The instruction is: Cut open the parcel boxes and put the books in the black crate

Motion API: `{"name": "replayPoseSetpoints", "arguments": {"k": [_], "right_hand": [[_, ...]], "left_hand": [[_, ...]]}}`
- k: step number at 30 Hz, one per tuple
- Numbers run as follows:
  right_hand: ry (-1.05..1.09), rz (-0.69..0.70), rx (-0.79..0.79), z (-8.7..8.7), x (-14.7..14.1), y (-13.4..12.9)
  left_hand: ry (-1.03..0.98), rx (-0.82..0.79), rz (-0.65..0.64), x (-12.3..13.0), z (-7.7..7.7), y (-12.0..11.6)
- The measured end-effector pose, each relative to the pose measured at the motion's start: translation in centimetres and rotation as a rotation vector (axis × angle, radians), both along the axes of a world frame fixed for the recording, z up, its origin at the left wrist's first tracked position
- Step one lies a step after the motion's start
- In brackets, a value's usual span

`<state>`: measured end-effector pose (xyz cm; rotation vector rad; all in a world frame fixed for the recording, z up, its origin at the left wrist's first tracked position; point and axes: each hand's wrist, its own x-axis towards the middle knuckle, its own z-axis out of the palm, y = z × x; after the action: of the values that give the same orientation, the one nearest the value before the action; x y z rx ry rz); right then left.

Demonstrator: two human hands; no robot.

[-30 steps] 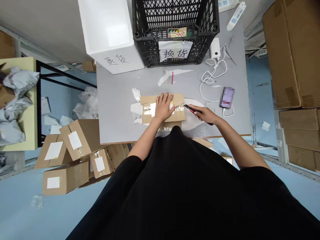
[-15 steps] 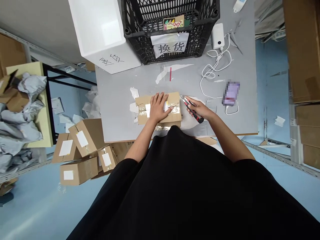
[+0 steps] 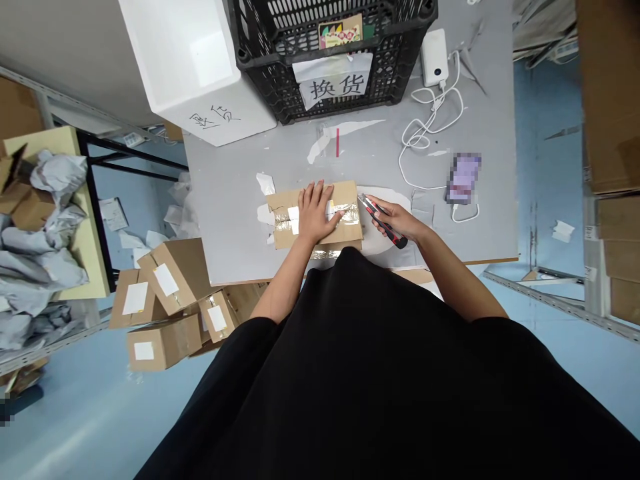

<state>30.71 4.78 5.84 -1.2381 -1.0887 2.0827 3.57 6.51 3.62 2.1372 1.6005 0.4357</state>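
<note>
Knife [image 3: 391,230] (red-black) has turned beside taped carton [image 3: 346,231].

The cardboard box [image 3: 345,193] is brown, with shiny clear tape; the utility knife [image 3: 395,237] is red and black. Grey is the table [image 3: 225,220]. The plastic crate [image 3: 387,73] is black with lattice pattern, the bin [image 3: 243,93] white with black handwriting.
</note>
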Motion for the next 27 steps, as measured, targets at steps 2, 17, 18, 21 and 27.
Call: {"name": "replayPoseSetpoints", "arguments": {"k": [2, 17, 18, 21, 27], "right_hand": [[-0.015, 0.013, -0.002, 0.1, 0.1, -0.1], [-0.165, 0.091, 0.060, 0.9, 0.5, -2.2], [-0.165, 0.098, 0.062, 0.9, 0.6, -2.3], [-0.156, 0.112, 0.057, 0.7, 0.6, -2.9], [-0.160, 0.146, 0.065, 0.7, 0.7, -4.2]], "left_hand": [[0.003, -0.007, 0.009, 0.1, 0.0, 0.0], [-0.011, -0.032, 0.054, 0.7, -0.1, -0.2], [-0.011, -0.030, 0.059, 0.7, -0.1, -0.2], [-0.009, -0.028, 0.070, 0.7, -0.1, -0.2], [0.003, -0.040, 0.070, 0.7, -0.2, -0.1]]}}
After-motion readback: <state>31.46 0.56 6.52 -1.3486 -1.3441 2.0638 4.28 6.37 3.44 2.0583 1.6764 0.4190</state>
